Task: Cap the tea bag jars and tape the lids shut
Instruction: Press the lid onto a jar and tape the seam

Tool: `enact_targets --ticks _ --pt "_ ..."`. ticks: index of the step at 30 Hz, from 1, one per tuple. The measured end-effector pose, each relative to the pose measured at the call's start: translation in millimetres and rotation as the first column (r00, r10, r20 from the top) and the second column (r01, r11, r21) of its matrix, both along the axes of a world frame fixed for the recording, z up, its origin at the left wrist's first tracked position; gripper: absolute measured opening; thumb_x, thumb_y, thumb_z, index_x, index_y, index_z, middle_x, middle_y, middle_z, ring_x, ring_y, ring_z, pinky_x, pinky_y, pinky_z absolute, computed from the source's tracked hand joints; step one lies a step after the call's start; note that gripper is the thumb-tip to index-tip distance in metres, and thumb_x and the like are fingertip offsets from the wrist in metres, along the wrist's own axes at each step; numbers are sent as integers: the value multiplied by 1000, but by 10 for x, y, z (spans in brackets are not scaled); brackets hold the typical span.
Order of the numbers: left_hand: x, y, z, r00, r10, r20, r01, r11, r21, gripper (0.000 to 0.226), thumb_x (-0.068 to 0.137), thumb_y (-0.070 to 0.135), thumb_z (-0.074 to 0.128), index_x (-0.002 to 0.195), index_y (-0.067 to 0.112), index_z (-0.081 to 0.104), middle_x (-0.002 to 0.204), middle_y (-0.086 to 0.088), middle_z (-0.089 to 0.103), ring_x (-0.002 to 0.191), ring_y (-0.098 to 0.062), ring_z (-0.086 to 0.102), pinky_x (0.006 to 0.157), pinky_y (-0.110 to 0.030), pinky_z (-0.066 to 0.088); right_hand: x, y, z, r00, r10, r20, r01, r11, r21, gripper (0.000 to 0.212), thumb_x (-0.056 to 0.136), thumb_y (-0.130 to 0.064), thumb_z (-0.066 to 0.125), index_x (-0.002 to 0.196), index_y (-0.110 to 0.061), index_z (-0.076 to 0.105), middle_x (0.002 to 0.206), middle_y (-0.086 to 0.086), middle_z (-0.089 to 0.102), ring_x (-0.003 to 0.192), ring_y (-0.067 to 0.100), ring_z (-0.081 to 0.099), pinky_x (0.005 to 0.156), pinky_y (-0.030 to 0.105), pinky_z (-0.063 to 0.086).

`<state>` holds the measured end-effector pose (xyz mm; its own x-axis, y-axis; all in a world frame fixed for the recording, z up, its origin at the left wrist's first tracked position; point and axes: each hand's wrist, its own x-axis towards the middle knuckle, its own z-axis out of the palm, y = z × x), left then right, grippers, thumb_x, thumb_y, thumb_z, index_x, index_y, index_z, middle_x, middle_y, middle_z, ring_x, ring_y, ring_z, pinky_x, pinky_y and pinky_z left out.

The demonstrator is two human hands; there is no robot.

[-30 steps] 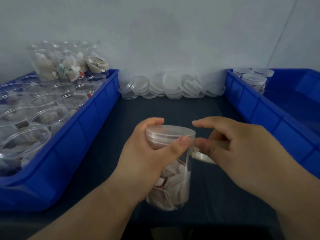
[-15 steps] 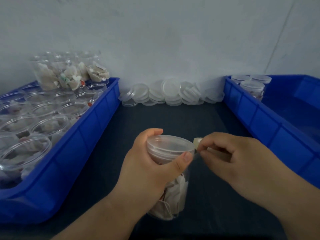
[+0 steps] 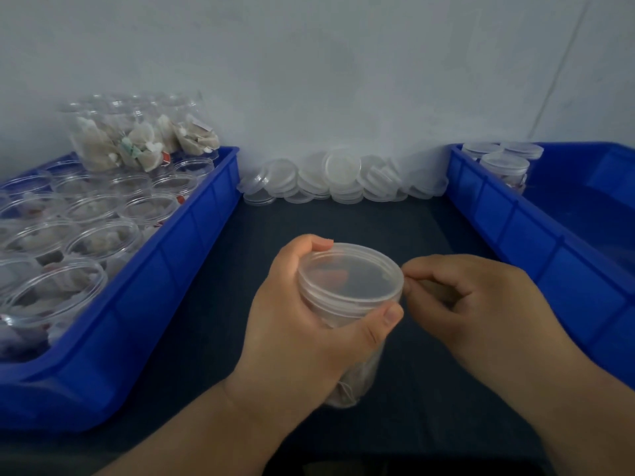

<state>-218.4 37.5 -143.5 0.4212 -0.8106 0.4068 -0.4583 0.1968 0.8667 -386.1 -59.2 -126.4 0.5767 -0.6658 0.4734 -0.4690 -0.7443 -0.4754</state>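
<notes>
A clear plastic jar of tea bags (image 3: 357, 379) stands on the dark table in front of me, with a translucent lid (image 3: 348, 276) on top. My left hand (image 3: 302, 324) grips the jar just under the lid, thumb at the front and fingers round the back. My right hand (image 3: 470, 300) is at the lid's right edge, thumb and forefinger pinched together on a thin clear strip that looks like tape, hard to make out. The jar's lower part is mostly hidden behind my left hand.
A blue bin (image 3: 144, 304) on the left holds several open jars of tea bags, with more jars stacked at its back. A blue bin (image 3: 536, 242) on the right holds capped jars (image 3: 503, 166) in its far corner. Loose lids (image 3: 340, 180) pile against the wall.
The jar has tilted so the lid's top faces me more. My right hand's pinch has come in against the lid's right edge, and the view has dipped downward.
</notes>
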Motion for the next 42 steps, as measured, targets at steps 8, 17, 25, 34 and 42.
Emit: enact_targets --ticks 8,17,25,34,42 --pt "-51 -194 294 967 -224 126 206 969 137 104 15 75 84 107 30 62 100 10 68 111 -15 69 84 -24 53 115 -573 -31 947 -312 -75 320 940 119 14 97 -37 53 88 -35 63 83 -12 69 71 5 61 63 27 51" --pt "267 -170 271 851 -192 -489 126 978 -164 93 46 78 84 112 14 69 83 -4 71 60 -11 67 55 -29 54 157 -573 -378 930 -119 -349 165 981 107 45 95 -55 38 139 -53 30 109 -16 53 88 -1 49 75 24 40" --pt "372 -236 152 739 -138 -660 129 990 -62 49 57 66 81 91 31 80 108 -10 76 96 -23 76 69 -40 61 81 -275 -810 760 -3 -650 -20 999 -28 78 92 -69 25 145 -46 -28 139 -8 39 127 13 36 112 31 26" --pt "197 -136 167 854 -165 -493 228 971 69 94 50 70 83 131 29 58 100 5 77 86 -15 77 67 -26 61 182 -146 235 914 214 345 -361 818 447 73 62 -93 52 129 -64 42 128 -24 59 117 2 60 92 38 52" --pt "166 -3 96 815 -367 -448 420 907 21 129 40 81 83 151 35 38 131 5 68 117 -17 68 99 -32 55 128 -117 233 771 438 463 -633 441 636 74 68 -52 81 131 -19 62 125 7 67 113 27 66 86 28 55"
